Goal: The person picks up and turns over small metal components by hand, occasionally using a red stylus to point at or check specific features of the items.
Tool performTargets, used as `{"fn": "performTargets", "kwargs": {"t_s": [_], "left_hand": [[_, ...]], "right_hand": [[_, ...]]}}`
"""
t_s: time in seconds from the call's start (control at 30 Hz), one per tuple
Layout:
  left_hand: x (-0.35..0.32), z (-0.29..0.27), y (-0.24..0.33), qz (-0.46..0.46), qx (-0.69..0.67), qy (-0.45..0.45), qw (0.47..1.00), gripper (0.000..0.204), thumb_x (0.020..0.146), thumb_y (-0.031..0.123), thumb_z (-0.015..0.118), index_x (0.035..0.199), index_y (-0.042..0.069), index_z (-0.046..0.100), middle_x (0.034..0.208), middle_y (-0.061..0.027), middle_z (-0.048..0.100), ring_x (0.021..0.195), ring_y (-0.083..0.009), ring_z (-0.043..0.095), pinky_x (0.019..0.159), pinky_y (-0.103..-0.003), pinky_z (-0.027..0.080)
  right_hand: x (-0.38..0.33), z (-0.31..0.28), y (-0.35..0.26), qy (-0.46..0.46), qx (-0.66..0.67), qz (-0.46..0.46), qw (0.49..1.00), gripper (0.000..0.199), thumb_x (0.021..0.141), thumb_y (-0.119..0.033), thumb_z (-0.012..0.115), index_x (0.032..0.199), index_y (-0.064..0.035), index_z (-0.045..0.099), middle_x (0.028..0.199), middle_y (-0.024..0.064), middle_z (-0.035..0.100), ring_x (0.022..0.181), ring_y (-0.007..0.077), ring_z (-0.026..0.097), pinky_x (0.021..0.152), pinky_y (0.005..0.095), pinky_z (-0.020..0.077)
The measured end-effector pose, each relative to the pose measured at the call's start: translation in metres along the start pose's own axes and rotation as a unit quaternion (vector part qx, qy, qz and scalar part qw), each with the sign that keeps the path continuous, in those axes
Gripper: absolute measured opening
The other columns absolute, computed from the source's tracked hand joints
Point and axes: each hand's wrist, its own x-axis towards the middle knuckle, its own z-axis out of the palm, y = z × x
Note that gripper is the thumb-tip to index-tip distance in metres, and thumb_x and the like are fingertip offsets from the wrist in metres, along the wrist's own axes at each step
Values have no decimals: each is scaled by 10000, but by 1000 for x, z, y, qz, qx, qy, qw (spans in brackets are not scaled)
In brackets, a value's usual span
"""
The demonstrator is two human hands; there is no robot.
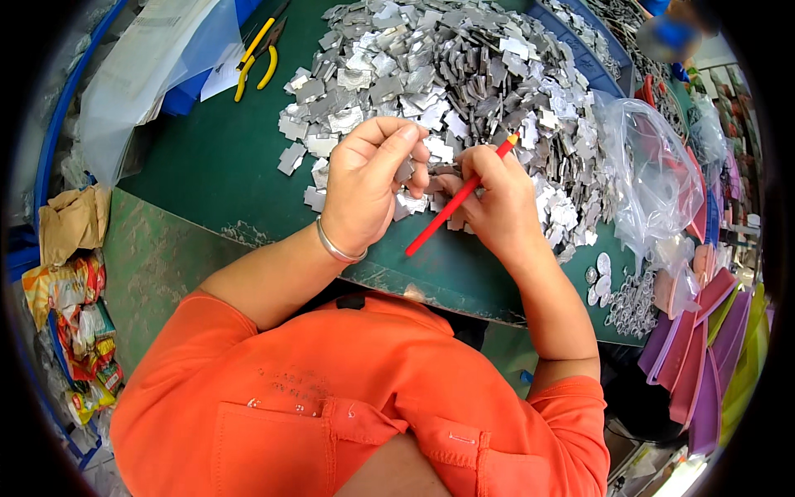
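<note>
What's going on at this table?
A person in an orange shirt sits or stands at a green table, working bare-handed. The left hand seems to pinch a small metal piece in its fingers. The right hand holds a red pencil, its fingertips close to the table. Just beyond lies a big pile of similar flat pieces, with a clear bag to its right.

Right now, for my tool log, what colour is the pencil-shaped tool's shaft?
The shaft is red, clearest in the head view.
</note>
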Motion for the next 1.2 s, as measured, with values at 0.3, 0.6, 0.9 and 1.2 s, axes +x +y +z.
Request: {"fn": "performTargets", "kwargs": {"t_s": [0.3, 0.6, 0.9, 1.2], "left_hand": [[-5, 8, -1, -120, 150, -60, 980, 185, 849, 89, 578, 990, -18, 523, 800, -81, 601, 608, -112, 577, 501, -211, 469], [-3, 6, -4, -163, 135, -80, 974, 202, 848, 77, 584, 1004, -44, 544, 788, -98, 617, 659, -146, 617, 550, -234, 507], [-5, 7, -7, -166, 152, -95, 970, 156, 857, 54, 556, 968, -56, 555, 804, -129, 626, 676, -154, 622, 574, -251, 525], [-3, 4, -6, -161, 79, -87, 980, 162, 863, 51, 540, 986, -54, 548, 856, -148, 625, 683, -161, 623, 595, -254, 519]], "right_hand": [[-13, -9, -2, 149, 28, -48, 987, 269, 604, 48, 713, 664, -34, 464, 731, 90, 582, 594, 235, 551, 511, 298, 445], [-21, -2, 1, 147, 60, -153, 975, 228, 625, 93, 671, 713, -32, 502, 784, 105, 602, 608, 223, 566, 509, 296, 451], [-25, -3, 9, 138, 212, 29, 967, 228, 699, 55, 676, 708, -30, 465, 914, 136, 629, 672, 176, 587, 599, 257, 461], [-26, -11, 9, 127, 468, 170, 858, 238, 774, 71, 612, 732, -56, 415, 899, 117, 601, 652, 58, 516, 544, 193, 434]]}}
